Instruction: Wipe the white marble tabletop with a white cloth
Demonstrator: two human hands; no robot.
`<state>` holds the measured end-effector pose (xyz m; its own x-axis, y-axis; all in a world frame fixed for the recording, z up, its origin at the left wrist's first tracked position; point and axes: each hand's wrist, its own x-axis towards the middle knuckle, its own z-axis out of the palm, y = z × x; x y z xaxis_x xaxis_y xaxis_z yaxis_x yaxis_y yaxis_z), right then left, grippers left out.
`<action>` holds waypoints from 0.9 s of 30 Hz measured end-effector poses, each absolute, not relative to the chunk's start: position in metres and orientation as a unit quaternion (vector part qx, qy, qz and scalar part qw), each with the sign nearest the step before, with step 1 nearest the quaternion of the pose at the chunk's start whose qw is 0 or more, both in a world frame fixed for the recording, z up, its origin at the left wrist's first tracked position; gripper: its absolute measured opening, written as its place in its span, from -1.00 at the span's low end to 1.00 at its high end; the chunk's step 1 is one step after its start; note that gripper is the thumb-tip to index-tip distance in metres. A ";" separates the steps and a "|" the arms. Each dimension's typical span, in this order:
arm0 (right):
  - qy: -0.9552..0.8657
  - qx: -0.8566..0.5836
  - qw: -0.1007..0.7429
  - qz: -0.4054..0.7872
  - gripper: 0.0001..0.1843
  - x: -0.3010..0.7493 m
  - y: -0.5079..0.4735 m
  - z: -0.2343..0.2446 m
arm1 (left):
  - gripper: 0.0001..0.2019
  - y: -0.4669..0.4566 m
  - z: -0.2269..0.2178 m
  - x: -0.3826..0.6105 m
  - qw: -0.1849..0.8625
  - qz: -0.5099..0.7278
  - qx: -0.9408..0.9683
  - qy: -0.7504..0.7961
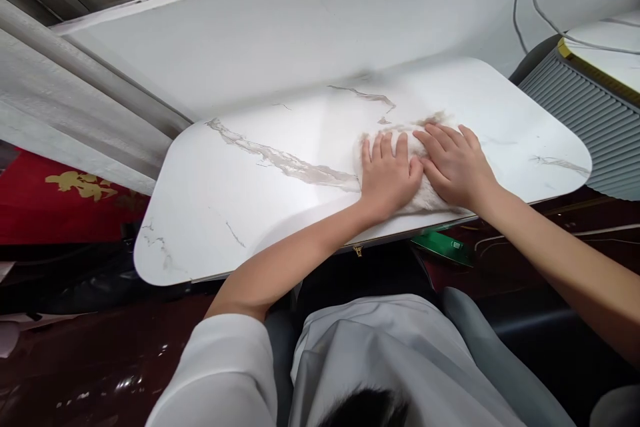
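Both my hands lie flat on a white fluffy cloth [425,197] spread on a white marble-patterned tabletop [250,200]. My left hand [387,177] presses the cloth's left part with its fingers stretched out and close together. My right hand [453,163] lies beside it with its fingers extended and pointing left, slightly overlapping the left hand. The cloth is mostly hidden under both palms.
A white wall [300,33] rises right behind the tabletop. A grey ribbed cabinet [590,120] with a marble top stands at the right. A green object [443,247] lies under the table edge. Red fabric with gold print [65,200] is at the left.
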<state>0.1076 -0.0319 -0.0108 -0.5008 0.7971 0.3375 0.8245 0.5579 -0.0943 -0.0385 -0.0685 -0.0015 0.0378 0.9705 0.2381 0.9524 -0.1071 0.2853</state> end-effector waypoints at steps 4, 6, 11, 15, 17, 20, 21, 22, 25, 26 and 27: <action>-0.854 -0.488 0.174 -0.047 -0.38 0.126 -0.067 -0.009 | -0.49 -0.094 -0.001 -0.024 0.017 0.181 0.748 0.639; -0.848 -0.499 0.171 -0.051 -0.37 0.135 -0.080 -0.007 | -0.49 -0.102 -0.001 -0.016 0.010 0.183 0.758 0.626; -0.835 -0.527 0.153 -0.041 -0.34 0.163 -0.091 -0.007 | -0.49 -0.105 0.000 0.005 0.006 0.179 0.779 0.601; -0.809 -0.569 0.143 -0.042 -0.34 0.182 -0.079 -0.010 | -0.49 -0.093 0.000 0.020 0.016 0.187 0.787 0.588; -0.801 -0.583 0.131 -0.042 -0.33 0.186 -0.067 -0.009 | -0.51 -0.082 0.000 0.026 0.018 0.198 0.786 0.585; -0.794 -0.595 0.120 -0.033 -0.33 0.189 -0.043 -0.006 | -0.54 -0.058 -0.001 0.032 0.025 0.212 0.785 0.582; -0.792 -0.598 0.117 -0.030 -0.34 0.189 -0.033 -0.005 | -0.56 -0.048 -0.002 0.033 0.028 0.216 0.783 0.583; -0.792 -0.600 0.113 -0.025 -0.34 0.189 -0.023 -0.003 | -0.57 -0.038 -0.002 0.034 0.032 0.219 0.781 0.584; -0.793 -0.601 0.099 -0.012 -0.36 0.188 0.010 0.000 | -0.59 -0.006 -0.003 0.037 0.042 0.229 0.772 0.591; -0.796 -0.598 0.096 -0.009 -0.36 0.187 0.021 0.001 | -0.59 0.005 -0.004 0.037 0.047 0.231 0.769 0.594; -0.799 -0.594 0.093 -0.007 -0.37 0.186 0.031 0.002 | -0.58 0.015 -0.004 0.038 0.052 0.233 0.765 0.598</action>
